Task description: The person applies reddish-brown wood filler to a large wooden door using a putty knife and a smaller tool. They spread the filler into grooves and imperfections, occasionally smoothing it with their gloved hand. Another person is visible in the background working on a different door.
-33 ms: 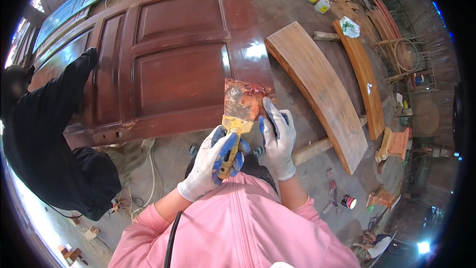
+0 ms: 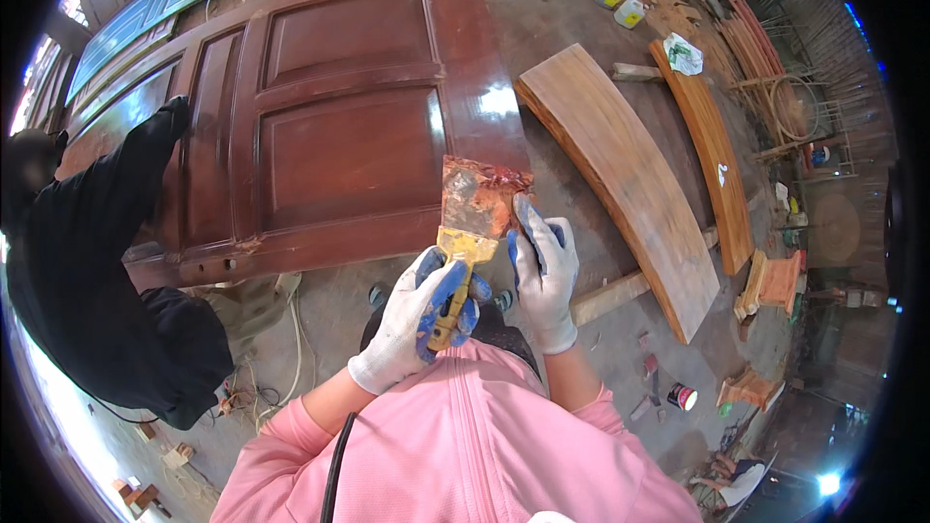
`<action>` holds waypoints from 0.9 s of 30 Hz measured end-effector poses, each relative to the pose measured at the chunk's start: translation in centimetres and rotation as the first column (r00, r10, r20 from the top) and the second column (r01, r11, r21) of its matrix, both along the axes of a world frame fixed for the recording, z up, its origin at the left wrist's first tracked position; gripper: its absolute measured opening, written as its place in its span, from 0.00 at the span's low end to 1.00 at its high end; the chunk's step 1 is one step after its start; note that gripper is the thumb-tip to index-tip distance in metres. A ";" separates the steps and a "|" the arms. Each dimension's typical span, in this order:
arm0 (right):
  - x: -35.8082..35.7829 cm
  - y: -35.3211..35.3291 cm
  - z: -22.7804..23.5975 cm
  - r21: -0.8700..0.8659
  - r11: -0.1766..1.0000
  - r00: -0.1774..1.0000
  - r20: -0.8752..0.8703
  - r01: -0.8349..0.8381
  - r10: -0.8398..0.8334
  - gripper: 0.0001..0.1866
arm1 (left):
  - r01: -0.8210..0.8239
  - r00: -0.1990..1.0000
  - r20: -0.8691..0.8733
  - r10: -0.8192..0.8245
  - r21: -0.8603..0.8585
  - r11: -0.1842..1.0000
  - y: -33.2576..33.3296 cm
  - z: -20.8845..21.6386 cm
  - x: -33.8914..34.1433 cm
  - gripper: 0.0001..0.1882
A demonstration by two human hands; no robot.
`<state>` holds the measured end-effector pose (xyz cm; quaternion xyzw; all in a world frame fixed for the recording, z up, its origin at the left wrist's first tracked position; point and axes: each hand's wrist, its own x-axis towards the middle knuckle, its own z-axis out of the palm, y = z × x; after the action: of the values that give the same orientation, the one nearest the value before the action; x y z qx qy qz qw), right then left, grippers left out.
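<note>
My left hand [image 2: 402,320], in a white glove with blue coating, is wrapped round the yellow handle of a wide putty knife [image 2: 472,201]. Its blade points away from me, smeared with reddish-brown paste that is wet and darker along the top edge. Beside the blade's right edge is my right hand [image 2: 547,276], gloved alike, its fingers drawn together with dark-stained tips. Whatever those fingers may hold is hidden. Beyond the knife lies a large red-brown panelled door [image 2: 354,155], glossy in places.
A person in black [image 2: 107,271] bends over the door at left. To the right, a thick wooden plank [image 2: 620,184] and a narrower plank [image 2: 707,145] lie across wooden bars. Two jugs [image 2: 630,13] stand farther off. A small can [image 2: 682,396] is on the floor at right.
</note>
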<state>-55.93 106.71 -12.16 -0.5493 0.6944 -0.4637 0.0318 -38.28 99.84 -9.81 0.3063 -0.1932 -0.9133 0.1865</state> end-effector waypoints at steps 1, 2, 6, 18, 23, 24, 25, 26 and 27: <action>-1.5 1.1 -0.1 -0.004 1.000 0.999 -0.039 -0.012 0.012 0.23 | 0.012 1.000 0.006 -0.012 -0.002 1.000 0.8 0.2 -1.6 0.11; -3.0 2.1 -0.4 -0.008 1.000 0.996 -0.081 -0.026 0.025 0.22 | 0.021 1.000 0.011 -0.021 -0.006 1.000 1.5 0.3 -3.2 0.11; -9.6 5.5 -1.9 -0.019 1.000 0.999 -0.046 0.008 -0.009 0.22 | 0.027 0.999 -0.047 -0.027 -0.005 1.000 4.4 0.3 -10.0 0.11; -28.0 17.1 -2.7 -0.016 0.993 0.989 -0.080 0.120 -0.121 0.23 | 0.166 0.981 -0.123 -0.151 0.122 0.979 13.4 -0.9 -29.7 0.11; -31.4 18.8 -3.3 0.012 0.977 0.977 -0.046 0.211 -0.210 0.22 | 0.199 0.979 -0.050 -0.200 -0.012 0.980 14.3 -1.9 -34.2 0.10; -32.1 18.9 -3.5 0.017 0.977 0.977 -0.043 0.211 -0.210 0.23 | 0.198 0.978 -0.060 -0.198 -0.007 0.980 14.2 -2.0 -34.9 0.10; -32.8 18.9 -3.7 0.023 0.978 0.977 -0.040 0.210 -0.209 0.23 | 0.197 0.978 -0.070 -0.196 -0.003 0.980 14.2 -2.1 -35.6 0.10; -33.6 18.8 -4.0 0.028 0.979 0.979 -0.037 0.202 -0.201 0.24 | 0.189 0.979 -0.085 -0.187 0.012 0.982 14.0 -2.5 -36.3 0.10; -34.3 18.5 -4.4 0.034 0.981 0.981 -0.033 0.192 -0.190 0.24 | 0.178 0.981 -0.086 -0.176 0.012 0.984 13.6 -2.8 -36.9 0.10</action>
<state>-90.21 125.19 -16.57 -0.4862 0.7527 -0.4437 -0.0129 -75.16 113.39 -12.60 0.2507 -0.2027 -0.9402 0.1096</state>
